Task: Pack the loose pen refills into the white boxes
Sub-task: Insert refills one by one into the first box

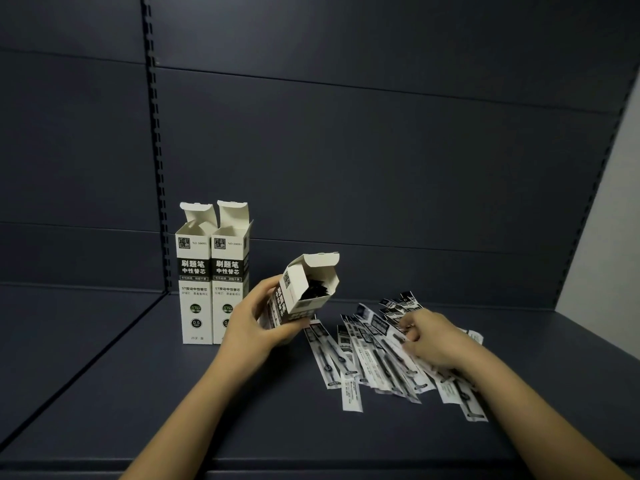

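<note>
Dark blue-grey shelving panels close off the back and sides, and the work goes on over a bare shelf (pixel 104 393) of the same colour. The left hand (pixel 258 318) grips a tilted white box (pixel 298 292) round its lower half, top flap folded back and mouth turned toward the right hand (pixel 431 341); dark ends of refills already loaded show inside the opening. Beyond the left hand and a little to its outer side stand two more white boxes (pixel 211 282), upright, touching each other, flaps raised; their contents cannot be seen from this angle. The right hand rests on the spread of loose pen refills (pixel 377 358), which lie in their printed sleeves fanned across the shelf under and around it, a few reaching toward the held box. Its fingers are curled down into the pile and seem to pinch at one or more sleeves, though whether anything is truly caught cannot be told. The step in hand looks like filling the first box, with many refills left and the task perhaps a quarter done. The next move calls for lifting a refill free of its neighbours, lining it up lengthwise with the box mouth, and sliding it in beside the others without snagging the flap.
</note>
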`<state>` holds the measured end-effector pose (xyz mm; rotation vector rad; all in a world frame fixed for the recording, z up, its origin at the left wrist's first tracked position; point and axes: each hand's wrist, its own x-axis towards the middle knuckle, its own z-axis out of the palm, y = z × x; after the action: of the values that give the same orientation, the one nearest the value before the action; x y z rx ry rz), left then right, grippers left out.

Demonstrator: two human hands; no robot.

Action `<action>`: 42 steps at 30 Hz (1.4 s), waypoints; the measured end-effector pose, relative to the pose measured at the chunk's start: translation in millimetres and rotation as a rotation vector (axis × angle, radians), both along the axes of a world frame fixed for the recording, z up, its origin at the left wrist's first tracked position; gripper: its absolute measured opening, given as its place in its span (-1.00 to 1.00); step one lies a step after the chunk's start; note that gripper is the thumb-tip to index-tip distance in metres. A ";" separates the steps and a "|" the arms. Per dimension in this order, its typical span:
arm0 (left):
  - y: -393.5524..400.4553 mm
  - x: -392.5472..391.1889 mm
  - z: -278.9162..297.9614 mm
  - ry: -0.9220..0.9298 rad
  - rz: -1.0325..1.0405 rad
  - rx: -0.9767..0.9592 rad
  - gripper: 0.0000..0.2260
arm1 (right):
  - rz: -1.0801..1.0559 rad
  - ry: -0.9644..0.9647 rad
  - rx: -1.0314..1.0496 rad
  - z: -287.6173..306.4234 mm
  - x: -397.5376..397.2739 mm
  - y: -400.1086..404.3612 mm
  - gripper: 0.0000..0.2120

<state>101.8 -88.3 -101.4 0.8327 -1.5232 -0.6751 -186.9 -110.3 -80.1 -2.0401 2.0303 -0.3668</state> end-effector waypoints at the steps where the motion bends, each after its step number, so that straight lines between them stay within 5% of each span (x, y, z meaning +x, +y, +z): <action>1: 0.2 0.1 0.4 -0.001 0.002 0.001 -0.43 | 0.006 -0.002 -0.010 1.8 -0.7 1.2 -0.65; 9: -0.2 1.4 0.2 0.004 -0.007 -0.016 -0.42 | 0.236 -0.304 -0.359 40.0 24.0 43.0 -0.78; 12: -1.4 1.4 -0.1 -0.013 -0.003 -0.016 -0.43 | 0.379 -0.428 -0.345 57.6 44.9 65.2 -0.94; 20: 2.2 -0.6 4.3 0.001 0.007 -0.032 -0.46 | 0.604 -0.822 -0.549 81.8 77.1 90.3 -0.76; 25: 1.7 -0.9 3.0 -0.002 -0.004 -0.041 -0.47 | 0.601 -0.951 -0.773 83.9 89.2 84.7 -0.83; 34: 1.7 0.0 2.3 0.006 -0.016 -0.029 -0.43 | 0.563 -0.595 -0.931 71.3 94.6 65.3 -0.91; 42: 2.8 -0.7 3.8 0.021 -0.024 -0.018 -0.44 | 0.594 -0.487 -0.805 68.2 95.2 60.4 -0.94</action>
<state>101.1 -85.6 -97.6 0.7929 -1.5202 -0.6853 -91.7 -50.0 -12.0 -2.4821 0.9779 -1.5392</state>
